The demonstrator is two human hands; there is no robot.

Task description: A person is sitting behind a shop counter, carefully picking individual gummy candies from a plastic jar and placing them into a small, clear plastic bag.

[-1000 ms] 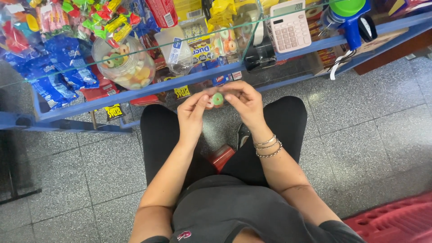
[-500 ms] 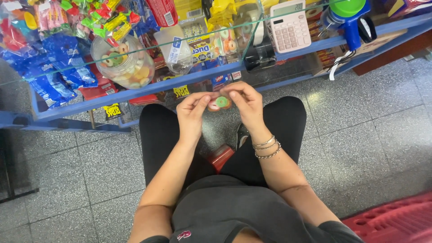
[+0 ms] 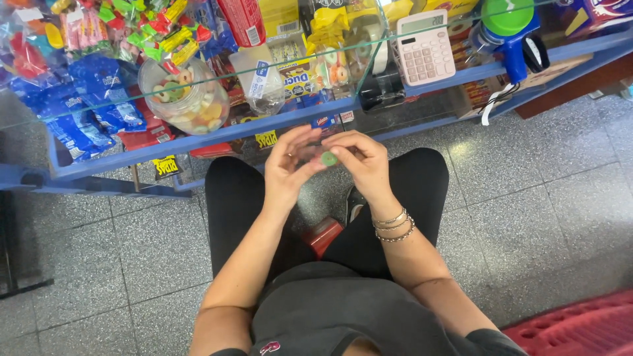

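- Small green ring-shaped gummy sweet (image 3: 329, 158) is pinched between both hands, above the lap.
- Left hand (image 3: 290, 170): fingers curled, half-closed.
- Right hand (image 3: 362, 161): fingertips closed on it.
- Ring's flat face is turned upward; no long axis.

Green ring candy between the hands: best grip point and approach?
Pinch the green ring candy across its outer rim, coming from the side facing the person. It is small, round and flat, and the left hand and right hand already close in on its two sides.

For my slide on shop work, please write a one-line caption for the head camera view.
Both hands, left hand and right hand, hold a small green ring candy before a glass counter of sweets.
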